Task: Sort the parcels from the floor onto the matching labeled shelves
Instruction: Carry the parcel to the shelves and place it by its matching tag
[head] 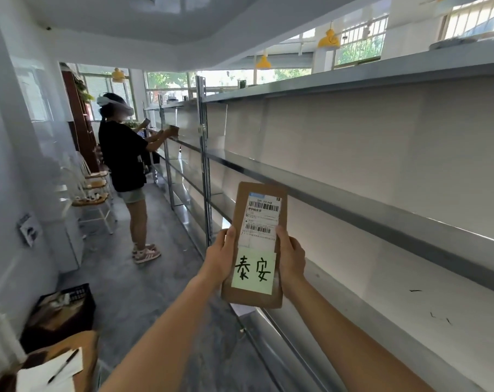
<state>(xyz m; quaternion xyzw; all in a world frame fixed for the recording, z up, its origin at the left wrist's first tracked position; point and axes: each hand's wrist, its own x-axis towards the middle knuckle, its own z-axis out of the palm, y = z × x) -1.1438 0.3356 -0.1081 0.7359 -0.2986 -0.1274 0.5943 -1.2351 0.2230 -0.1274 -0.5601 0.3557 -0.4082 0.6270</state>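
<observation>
A flat brown cardboard parcel point(261, 190) is held upright in front of me with both hands. It carries a white barcode label on its upper half and a pale green note with two handwritten black characters lower down. My left hand point(221, 257) grips its left edge and my right hand point(291, 257) grips its right edge, thumbs on the front face. Grey metal shelves point(381, 222) run along the right side, just behind the parcel; I see no shelf labels from here.
Another person point(126, 165) stands further down the aisle facing the shelves with small items in hand. A black crate point(78, 295) holding parcels sits on the floor at lower left, beside a cardboard box with paper and a pen point(63, 366). Chairs point(94, 193) line the left wall.
</observation>
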